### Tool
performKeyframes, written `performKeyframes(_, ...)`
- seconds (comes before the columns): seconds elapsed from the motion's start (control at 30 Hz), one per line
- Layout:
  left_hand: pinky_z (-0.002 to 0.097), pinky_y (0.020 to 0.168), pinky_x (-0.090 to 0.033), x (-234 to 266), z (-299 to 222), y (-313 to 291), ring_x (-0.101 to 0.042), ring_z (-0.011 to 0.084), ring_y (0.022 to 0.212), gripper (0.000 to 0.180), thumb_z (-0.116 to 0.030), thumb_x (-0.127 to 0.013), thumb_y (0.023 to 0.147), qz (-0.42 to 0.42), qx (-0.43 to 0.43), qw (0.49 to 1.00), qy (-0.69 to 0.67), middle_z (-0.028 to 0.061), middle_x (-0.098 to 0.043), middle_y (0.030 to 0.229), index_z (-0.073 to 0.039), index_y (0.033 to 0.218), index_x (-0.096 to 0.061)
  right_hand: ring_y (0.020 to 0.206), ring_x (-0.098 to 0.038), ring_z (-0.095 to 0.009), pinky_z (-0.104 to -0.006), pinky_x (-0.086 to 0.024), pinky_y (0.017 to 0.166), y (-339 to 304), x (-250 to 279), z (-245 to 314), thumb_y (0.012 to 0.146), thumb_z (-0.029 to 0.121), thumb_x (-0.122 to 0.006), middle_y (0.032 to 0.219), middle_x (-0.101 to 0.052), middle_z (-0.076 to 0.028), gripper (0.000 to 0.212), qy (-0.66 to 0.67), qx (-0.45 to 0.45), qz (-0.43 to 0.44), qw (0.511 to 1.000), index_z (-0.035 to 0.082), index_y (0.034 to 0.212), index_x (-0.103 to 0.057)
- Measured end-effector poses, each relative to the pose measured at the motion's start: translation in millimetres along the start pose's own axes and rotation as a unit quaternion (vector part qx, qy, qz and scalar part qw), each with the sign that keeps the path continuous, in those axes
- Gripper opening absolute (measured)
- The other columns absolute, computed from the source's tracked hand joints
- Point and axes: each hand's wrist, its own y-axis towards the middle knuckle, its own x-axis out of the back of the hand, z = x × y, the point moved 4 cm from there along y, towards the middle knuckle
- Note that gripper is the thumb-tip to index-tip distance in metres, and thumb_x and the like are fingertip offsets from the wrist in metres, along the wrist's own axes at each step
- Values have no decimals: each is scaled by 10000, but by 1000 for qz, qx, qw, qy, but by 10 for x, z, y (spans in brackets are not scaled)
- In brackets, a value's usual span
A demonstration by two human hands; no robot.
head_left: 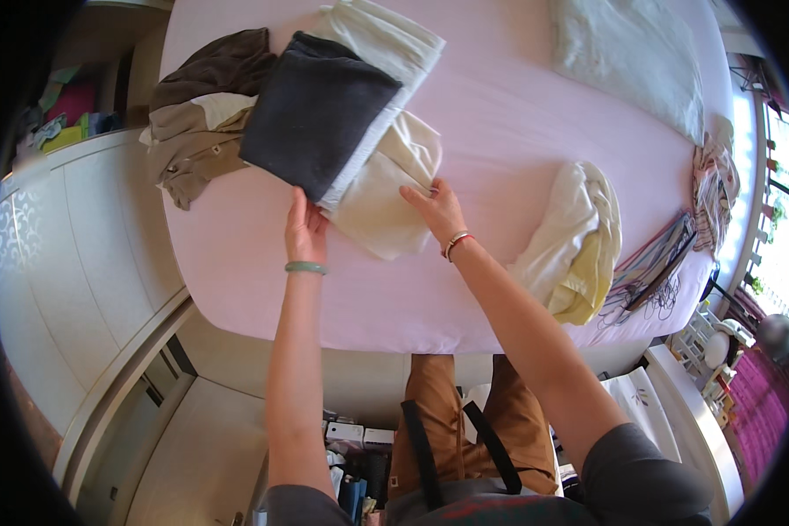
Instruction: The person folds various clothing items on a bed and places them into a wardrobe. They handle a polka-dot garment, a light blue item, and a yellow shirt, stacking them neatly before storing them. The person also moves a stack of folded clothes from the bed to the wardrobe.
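Note:
A cream garment (381, 206) lies on the bed, partly under a stack of folded clothes. My right hand (438, 213) pinches its right edge, thumb pointing left across the cloth. At its left edge, my left hand (307, 230) is closed on the cloth, thumb up against the near corner of a dark grey folded garment (320, 114); some of its fingers are hidden. Beneath the dark garment, a white folded garment (386, 44) sticks out at the far side and along the right.
Brown and tan clothes (203, 123) lie heaped at the left. To the right are a crumpled white and yellow garment (579, 241), several hangers (653, 263) and a striped cloth (714, 197). A pale folded cover (627, 57) rests far right on the pink bed sheet (491, 114).

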Motion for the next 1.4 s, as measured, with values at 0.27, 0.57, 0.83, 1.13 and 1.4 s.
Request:
performKeyframes(0.27, 300, 919, -469, -148, -119, 354, -583, 165, 1056, 558, -332, -800, 810, -66, 55, 996, -17, 49, -612, 1157, -12, 1197, -555, 745, -615, -138, -302, -500, 684, -88, 335, 87, 814, 328, -690, 816, -655, -78, 424, -84, 0, 36, 996, -33, 1035, -658)
performKeyframes(0.57, 311, 873, -514, -249, -35, 341, -617, 169, 1017, 426, -178, -768, 811, 31, 56, 993, -101, 65, -641, 1138, 46, 1144, -622, 911, -649, -179, -319, -525, 753, -22, 760, -241, 814, 312, -725, 1006, -675, -119, 460, 1, -41, -10, 999, -45, 1093, -644)
performKeyframes(0.83, 326, 840, -544, 425, 402, -385, -659, 200, 971, 379, -150, -721, 844, -11, 63, 992, -104, 100, -669, 1109, 66, 1140, -625, 822, -694, -217, -345, -571, 733, -317, 564, -327, 808, 282, -771, 962, -702, -150, 467, 52, -82, 60, 993, -74, 1087, -652)
performKeyframes(1.13, 356, 893, -540, 906, 721, -956, -644, 230, 1049, 386, -201, -682, 896, -9, 84, 991, -108, 101, -669, 1167, 37, 1192, -608, 930, -671, -197, -351, -552, 818, -1017, 921, -567, 861, 238, -735, 1052, -681, -102, 416, 230, -104, 43, 967, -26, 1159, -612)
performKeyframes(1.4, 354, 854, -526, 1133, 998, -1306, -626, 198, 1003, 535, -130, -761, 826, -151, 7, 988, -3, 77, -635, 1121, 45, 1270, -517, 1014, -650, -194, -357, -537, 857, -1568, 989, -120, 899, 142, -682, 1123, -660, -88, 348, 354, -40, 118, 927, 6, 1204, -582)
